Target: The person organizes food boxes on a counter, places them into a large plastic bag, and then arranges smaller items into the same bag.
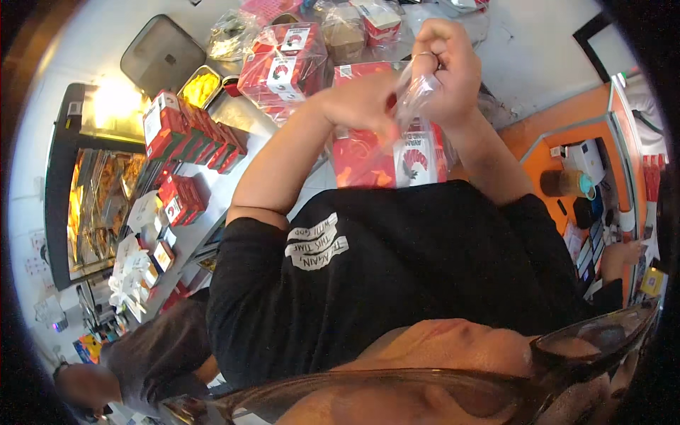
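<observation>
Close in front of my chest stands a clear plastic bag (416, 98) with red and white printed cardboard boxes (364, 156) inside. My right hand (447, 74) is a fist around the bag's gathered top and wears a ring. Just to its left, my left hand (374, 101) grips the stretched plastic, palm side hidden and fingers partly blurred. Beyond my left forearm is another clear bag of red boxes (281, 71), its top gathered.
Stacked red boxes (186, 127) line the counter at left, near a metal pan of yellow food (201, 89) and a lit food display case (106, 212). A co-worker (159, 350) is at lower left. An orange shelf (555, 141) holds a bottle (566, 183); another person's arm (616, 260) shows nearby.
</observation>
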